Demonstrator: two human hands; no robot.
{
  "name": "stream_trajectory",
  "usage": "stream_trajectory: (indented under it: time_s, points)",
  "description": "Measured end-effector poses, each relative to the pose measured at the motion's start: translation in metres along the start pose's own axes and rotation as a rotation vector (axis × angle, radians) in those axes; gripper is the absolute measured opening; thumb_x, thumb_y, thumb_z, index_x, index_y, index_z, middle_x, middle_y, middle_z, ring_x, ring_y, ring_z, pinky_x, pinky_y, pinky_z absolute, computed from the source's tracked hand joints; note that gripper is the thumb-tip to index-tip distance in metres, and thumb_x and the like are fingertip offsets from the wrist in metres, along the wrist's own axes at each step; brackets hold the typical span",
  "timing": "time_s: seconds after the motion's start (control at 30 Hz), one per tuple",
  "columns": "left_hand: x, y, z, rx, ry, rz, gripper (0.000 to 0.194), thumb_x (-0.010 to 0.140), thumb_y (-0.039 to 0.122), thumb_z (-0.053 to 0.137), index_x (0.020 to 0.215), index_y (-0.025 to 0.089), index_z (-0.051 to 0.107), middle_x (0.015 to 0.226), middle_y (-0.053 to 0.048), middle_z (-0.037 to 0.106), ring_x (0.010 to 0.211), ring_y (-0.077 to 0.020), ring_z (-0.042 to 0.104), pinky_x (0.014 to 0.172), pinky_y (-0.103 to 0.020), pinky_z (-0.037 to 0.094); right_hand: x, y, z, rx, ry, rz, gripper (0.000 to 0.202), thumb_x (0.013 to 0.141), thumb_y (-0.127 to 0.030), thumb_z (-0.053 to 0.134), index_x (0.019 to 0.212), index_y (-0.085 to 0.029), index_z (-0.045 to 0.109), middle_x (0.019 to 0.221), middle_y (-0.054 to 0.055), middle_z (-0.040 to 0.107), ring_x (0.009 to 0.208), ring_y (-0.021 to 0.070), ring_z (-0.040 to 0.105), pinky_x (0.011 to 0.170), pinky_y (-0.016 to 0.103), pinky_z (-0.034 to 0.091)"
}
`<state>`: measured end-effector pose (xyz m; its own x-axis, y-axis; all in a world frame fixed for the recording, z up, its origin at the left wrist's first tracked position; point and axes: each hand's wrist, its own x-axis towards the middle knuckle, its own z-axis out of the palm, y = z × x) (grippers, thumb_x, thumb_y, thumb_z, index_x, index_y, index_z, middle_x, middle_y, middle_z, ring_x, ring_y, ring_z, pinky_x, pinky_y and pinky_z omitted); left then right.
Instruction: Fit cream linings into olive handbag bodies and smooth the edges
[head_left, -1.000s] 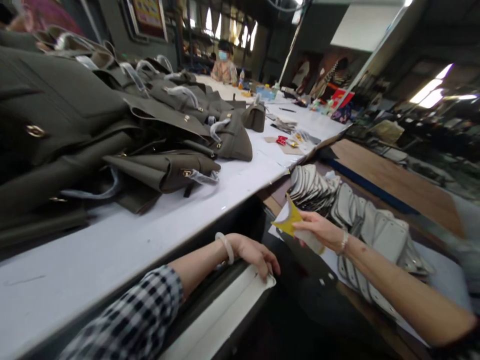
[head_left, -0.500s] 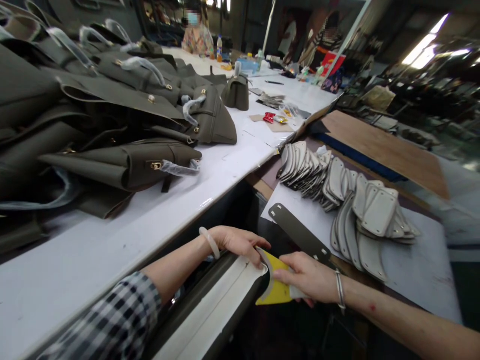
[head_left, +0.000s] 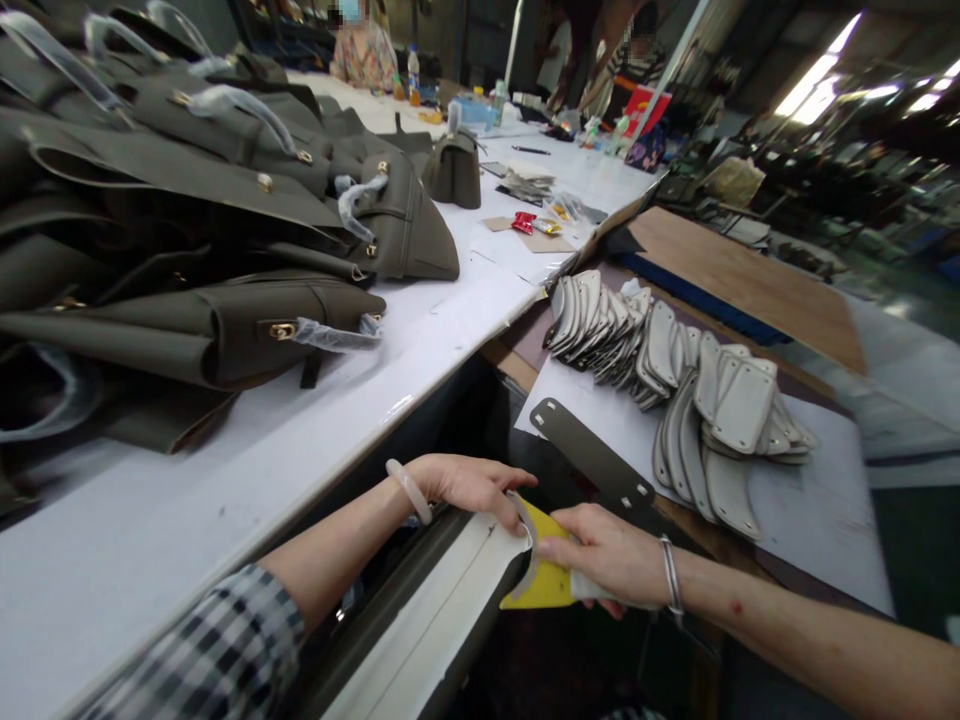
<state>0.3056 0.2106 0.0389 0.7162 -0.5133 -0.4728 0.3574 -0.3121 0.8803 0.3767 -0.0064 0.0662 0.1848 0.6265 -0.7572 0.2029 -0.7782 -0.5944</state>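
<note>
A long dark piece with a white strip [head_left: 427, 620] runs up from the bottom edge. My left hand [head_left: 469, 490] is closed on its far end, thumb on the white surface. Against that end sits a yellow piece [head_left: 551, 585] with a curved pale edge. My right hand [head_left: 607, 555] has its fingers wrapped round the yellow piece, and something whitish shows under the palm. Just beyond the hands lies a flat dark strip [head_left: 589, 450] with rounded ends and small white marks.
Dark bags [head_left: 300, 330] with wrapped handles are heaped on the white table [head_left: 360, 440] at left. Stacks of pale curved pieces [head_left: 739, 400] lie at right, near a brown board [head_left: 750, 290]. A person [head_left: 364, 50] is across the table, with others behind.
The whole view has shifted, so the bags and table appear further left. Both hands keep their hold, with the yellow piece still against the end of the long piece.
</note>
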Motion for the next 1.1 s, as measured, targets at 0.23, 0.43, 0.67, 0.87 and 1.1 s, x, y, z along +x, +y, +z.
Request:
stream_trajectory:
  time_s: [0.23, 0.43, 0.67, 0.87, 1.1]
  points:
    - [0.001, -0.005, 0.001, -0.096, 0.001, -0.008, 0.109, 0.065, 0.039, 0.071, 0.156, 0.011, 0.018, 0.138, -0.014, 0.060, 0.124, -0.0336, 0.057, 0.098, -0.037, 0.048, 0.006, 0.008, 0.012, 0.174, -0.030, 0.022, 0.033, 0.092, -0.049, 0.049, 0.091, -0.017, 0.054, 0.052, -0.003, 0.057, 0.034, 0.0096, 0.049, 0.028, 0.014, 0.036]
    - [0.001, -0.007, 0.002, -0.105, 0.048, 0.006, 0.106, 0.062, 0.033, 0.072, 0.155, 0.013, 0.025, 0.127, -0.011, 0.067, 0.113, -0.0326, 0.063, 0.089, -0.035, 0.050, 0.005, 0.004, 0.025, 0.274, -0.009, 0.069, 0.033, 0.090, -0.050, 0.049, 0.092, -0.017, 0.051, 0.050, -0.002, 0.057, 0.034, 0.0116, 0.051, 0.029, 0.016, 0.038]
    - [0.003, -0.012, 0.006, -0.230, 0.088, 0.079, 0.099, 0.066, 0.030, 0.071, 0.153, 0.010, 0.029, 0.108, -0.009, 0.072, 0.092, -0.0252, 0.067, 0.073, -0.029, 0.049, 0.007, -0.006, 0.043, 0.383, 0.008, 0.073, 0.038, 0.090, -0.056, 0.046, 0.092, -0.018, 0.047, 0.048, -0.002, 0.057, 0.031, 0.0113, 0.050, 0.029, 0.015, 0.038]
    - [0.001, -0.008, 0.013, -0.348, 0.244, 0.169, 0.084, 0.070, 0.030, 0.071, 0.144, 0.010, 0.037, 0.100, -0.008, 0.070, 0.086, -0.0199, 0.063, 0.075, -0.030, 0.048, 0.010, -0.013, 0.060, 0.528, 0.003, 0.076, 0.034, 0.099, -0.049, 0.034, 0.095, -0.017, 0.045, 0.048, 0.001, 0.059, 0.031, 0.0145, 0.052, 0.028, 0.017, 0.039]
    - [-0.045, -0.006, 0.031, -0.443, 0.523, 0.166, 0.052, 0.086, 0.052, 0.059, 0.120, 0.013, 0.062, 0.120, -0.012, 0.068, 0.104, -0.0238, 0.062, 0.093, -0.035, 0.047, 0.009, -0.027, 0.083, 0.704, 0.037, 0.077, 0.044, 0.104, -0.048, 0.021, 0.096, -0.014, 0.047, 0.044, 0.003, 0.057, 0.030, 0.0163, 0.051, 0.027, 0.020, 0.040]
